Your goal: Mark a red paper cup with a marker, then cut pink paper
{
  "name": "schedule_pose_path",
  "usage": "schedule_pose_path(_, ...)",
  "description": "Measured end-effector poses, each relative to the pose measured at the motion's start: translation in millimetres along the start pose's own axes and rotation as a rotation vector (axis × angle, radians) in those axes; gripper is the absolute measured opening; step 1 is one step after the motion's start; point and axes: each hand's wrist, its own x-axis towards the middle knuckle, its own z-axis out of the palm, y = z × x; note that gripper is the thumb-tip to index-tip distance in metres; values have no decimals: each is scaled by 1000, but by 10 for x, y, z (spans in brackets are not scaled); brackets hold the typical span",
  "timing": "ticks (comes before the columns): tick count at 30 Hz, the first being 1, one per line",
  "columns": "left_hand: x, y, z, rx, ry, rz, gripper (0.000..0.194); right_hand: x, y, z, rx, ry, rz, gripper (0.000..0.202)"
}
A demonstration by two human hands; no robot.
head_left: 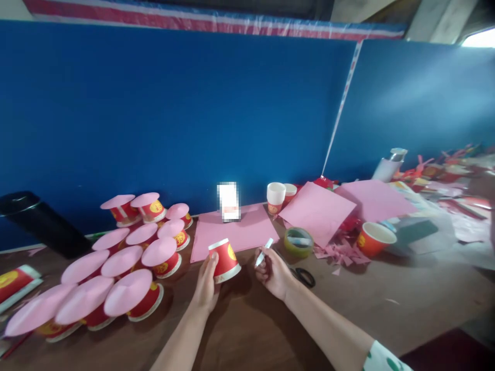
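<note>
L grip pinches upside-down, tilted red-&-yellow paper cup; R grip, just right of it, pinches slim white stick, apart from cup. Red cups w/ round pink paper tops stand left of L grip. Prob prepping cup base; next move likely needs steady L hold, stick brought in.

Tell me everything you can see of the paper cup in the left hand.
The paper cup is red, with a yellow emblem toward its right side and pale bands at both ends. It looks like thin card. It is upside down, wide mouth lowest, slightly tilted; nothing shows on its narrow upper end. The left hand grips its left side over the brown tabletop.
</note>
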Motion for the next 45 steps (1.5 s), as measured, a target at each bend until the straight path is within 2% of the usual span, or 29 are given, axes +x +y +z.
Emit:
schedule_pose_path(4,69,-29,-81,-22,158,-78,42,25,-55,-12,87,-32,75,20)
schedule_pose_path(10,86,7,-110,24,165,-187,47,40,-26,-45,126,-28,109,29)
schedule_pose_path(14,99,-11,-142,137,210,-127,52,48,-29,-47,216,61,131,26)
schedule_pose_path(18,130,-102,-268,219,237,-93,55,32,-27,-58,271,134,129,24)
schedule_pose_path(22,145,-229,-457,260,222,-100,54,23,-2,-89,306,163,134,25)
schedule_pose_path(27,131,-341,-604,297,242,15,58,44,29,-107,304,137,144,27)
schedule_pose_path(31,106,-330,-525,291,255,15,52,42,27,-98,307,145,156,25)
schedule_pose_path(34,62,-228,-349,259,271,1,46,34,16,-96,300,146,146,22)
schedule_pose_path(36,28,-138,-213,162,303,-45,40,38,16,-97,291,124,137,20)
schedule_pose_path(40,-10,-17,-26,-31,204,-98,48,61,38,-91,240,68,112,17)
schedule_pose_path(45,-5,1,10,-86,100,-62,43,81,59,-81,158,27,101,14)
